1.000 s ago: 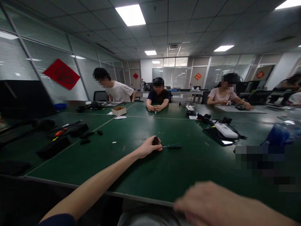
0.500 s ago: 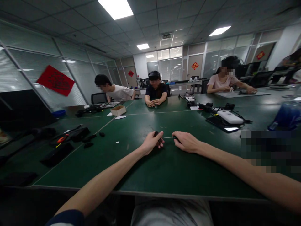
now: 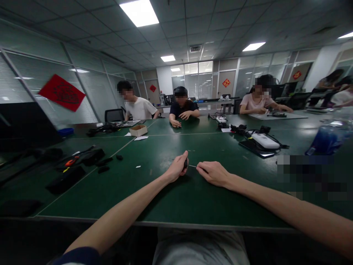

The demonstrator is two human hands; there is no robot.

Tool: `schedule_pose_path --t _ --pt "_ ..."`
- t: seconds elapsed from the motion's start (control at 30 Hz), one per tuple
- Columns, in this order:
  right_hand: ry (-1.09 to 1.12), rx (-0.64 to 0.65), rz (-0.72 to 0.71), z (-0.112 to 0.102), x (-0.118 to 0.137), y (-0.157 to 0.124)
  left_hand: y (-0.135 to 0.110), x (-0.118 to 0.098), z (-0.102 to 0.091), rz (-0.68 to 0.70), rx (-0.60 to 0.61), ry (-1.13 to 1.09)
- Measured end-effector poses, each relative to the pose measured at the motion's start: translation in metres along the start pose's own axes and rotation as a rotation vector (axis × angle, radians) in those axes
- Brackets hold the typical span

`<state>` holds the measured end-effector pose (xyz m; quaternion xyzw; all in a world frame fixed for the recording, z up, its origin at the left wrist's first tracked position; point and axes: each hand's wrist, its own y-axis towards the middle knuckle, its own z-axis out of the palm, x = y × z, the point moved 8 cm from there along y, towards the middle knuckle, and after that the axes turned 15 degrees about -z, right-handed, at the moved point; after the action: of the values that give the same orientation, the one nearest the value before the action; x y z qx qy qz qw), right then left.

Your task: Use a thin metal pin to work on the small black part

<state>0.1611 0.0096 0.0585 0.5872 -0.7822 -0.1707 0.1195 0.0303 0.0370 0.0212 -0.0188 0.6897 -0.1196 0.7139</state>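
The right hand (image 3: pixel 213 173), now closer, pinches a thin metal shaft (image 3: pixel 192 166) toward the left hand (image 3: pixel 175 170), its grip clenched on a small black object (image 3: pixel 185 163).

Bright ceiling light panels (image 3: pixel 139 13) cast even, flat light, with a soft sheen on the green table (image 3: pixel 215 206). Wide-angle distortion bows the edges, the near corners fall dark, and blocky pixelation obscures the right.

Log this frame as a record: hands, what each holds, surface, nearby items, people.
left hand: grips small dark object
right hand: holds thin metal shaft, pointing toward the object
surface: green table
nearby: cardboard box, white device
people: co-worker seated opposite
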Motion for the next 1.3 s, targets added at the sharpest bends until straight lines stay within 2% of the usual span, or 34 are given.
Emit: schedule_pose_path --t 0.3,0.7,0.93,1.03,1.3 --pt "-0.006 0.043 0.014 0.002 -0.003 -0.001 -0.003 -0.001 0.005 0.005 0.061 -0.013" --pt "-0.006 0.064 0.005 0.001 -0.001 0.000 0.001 0.003 0.004 0.024 0.049 -0.009" --pt "-0.131 0.034 0.054 -0.005 0.002 -0.001 0.002 0.003 0.003 0.035 0.030 0.041" --pt "-0.185 0.024 0.027 -0.010 0.006 -0.002 0.003 0.003 0.002 0.037 0.018 0.027" --pt "-0.155 0.127 -0.102 -0.014 0.012 -0.003 0.001 0.000 0.000 0.030 -0.026 0.000"
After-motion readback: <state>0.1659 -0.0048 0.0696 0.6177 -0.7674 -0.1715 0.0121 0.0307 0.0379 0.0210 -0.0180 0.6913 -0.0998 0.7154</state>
